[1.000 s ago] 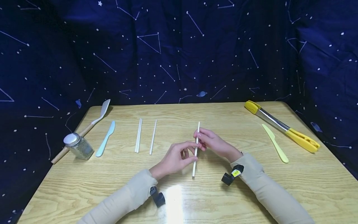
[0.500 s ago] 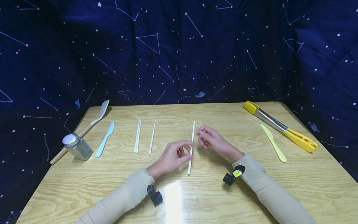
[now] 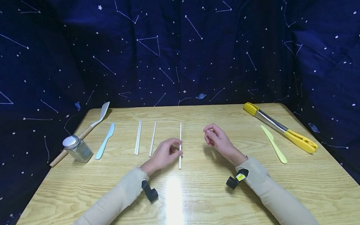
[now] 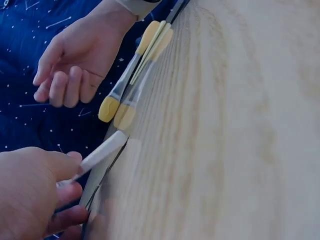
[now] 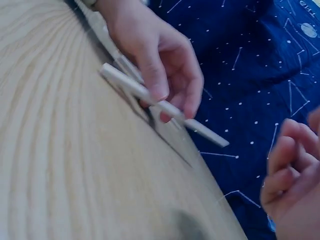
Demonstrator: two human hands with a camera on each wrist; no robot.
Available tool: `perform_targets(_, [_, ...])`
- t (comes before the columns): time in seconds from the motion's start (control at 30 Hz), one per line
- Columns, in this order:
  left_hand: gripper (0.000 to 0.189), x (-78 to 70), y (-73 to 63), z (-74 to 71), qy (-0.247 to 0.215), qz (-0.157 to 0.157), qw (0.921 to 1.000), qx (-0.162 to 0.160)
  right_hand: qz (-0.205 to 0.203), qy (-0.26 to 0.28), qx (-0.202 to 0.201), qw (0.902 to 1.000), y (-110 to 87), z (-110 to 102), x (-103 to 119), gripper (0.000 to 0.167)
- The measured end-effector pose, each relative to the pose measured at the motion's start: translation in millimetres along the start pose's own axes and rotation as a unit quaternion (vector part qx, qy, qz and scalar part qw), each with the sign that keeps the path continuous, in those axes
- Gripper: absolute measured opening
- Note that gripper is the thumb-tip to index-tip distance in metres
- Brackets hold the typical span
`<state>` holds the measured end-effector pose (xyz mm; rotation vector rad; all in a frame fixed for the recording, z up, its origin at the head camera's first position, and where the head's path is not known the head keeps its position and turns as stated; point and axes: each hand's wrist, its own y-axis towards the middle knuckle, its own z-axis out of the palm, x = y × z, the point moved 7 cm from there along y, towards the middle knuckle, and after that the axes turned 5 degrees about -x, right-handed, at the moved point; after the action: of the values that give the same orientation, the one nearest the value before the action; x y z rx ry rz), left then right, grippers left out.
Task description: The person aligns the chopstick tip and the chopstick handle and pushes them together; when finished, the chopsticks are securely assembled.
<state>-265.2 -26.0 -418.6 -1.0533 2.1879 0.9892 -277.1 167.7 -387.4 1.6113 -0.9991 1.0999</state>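
A white chopstick [image 3: 180, 131] is pinched between the thumb and fingers of my left hand [image 3: 164, 154], near the middle of the table. In the right wrist view the chopstick [image 5: 209, 134] slants close over the wood, with its shadow beneath. To its left lies a single white chopstick [image 3: 153, 139], and further left two more chopsticks [image 3: 138, 137] lie side by side. My right hand [image 3: 219, 140] hovers right of the held chopstick, fingers loosely curled around nothing.
At the left are a light blue knife [image 3: 105, 141], a glass shaker jar [image 3: 78, 148] with a metal lid, and a spatula [image 3: 92, 125] with a wooden handle. Yellow-ended tongs [image 3: 281, 128] and a pale yellow knife [image 3: 274, 144] lie at the right.
My right hand has let go of the chopstick and drawn back to the right. My left hand has carried the chopstick leftward, toward the other chopsticks.
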Motion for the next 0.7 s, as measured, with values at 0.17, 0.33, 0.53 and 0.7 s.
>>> perform_targets(0.17, [0.031,-1.4,-0.8,1.9,0.086,0.004,0.9960,0.027,-0.027,0.008,-0.073,0.9969,2.4,-16,7,0.017])
perform_targets(0.33, [0.028,-2.5,-1.5,3.1,0.129,-0.003,0.9907,0.045,-0.048,-0.047,-0.077,0.9948,2.2,-23,7,0.021])
perform_targets(0.53, [0.029,-2.3,-3.2,0.7,0.149,-0.007,0.9877,0.047,-0.101,-0.263,-0.048,0.9582,-1.7,-28,4,0.038])
perform_targets(0.7, [0.029,-1.4,-3.5,-2.3,0.187,-0.018,0.9811,0.045,-0.127,-0.414,-0.021,0.9011,-4.7,-39,5,0.065])
